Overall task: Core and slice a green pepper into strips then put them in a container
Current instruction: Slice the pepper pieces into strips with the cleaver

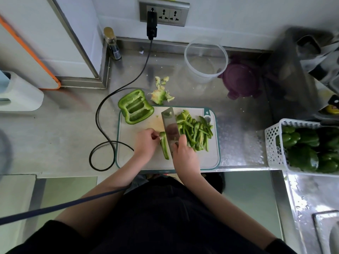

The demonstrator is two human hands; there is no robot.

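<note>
On the white cutting board (132, 158) my left hand (146, 142) pinches the top end of a narrow green pepper piece (164, 146). My right hand (183, 153) grips the handle of a cleaver (169, 123), whose blade stands right beside that piece. A pile of cut pepper strips (195, 132) lies to the right of the blade. A cored pepper half (135, 109) lies open-side up at the board's far left corner. The clear round container (206, 60) stands empty at the back.
The pepper core and scraps (160, 92) lie on the steel counter behind the board. A purple lid (241, 79) sits by the container. A white basket (275, 143) of whole green peppers stands at the right. A black cable (102, 114) loops left of the board.
</note>
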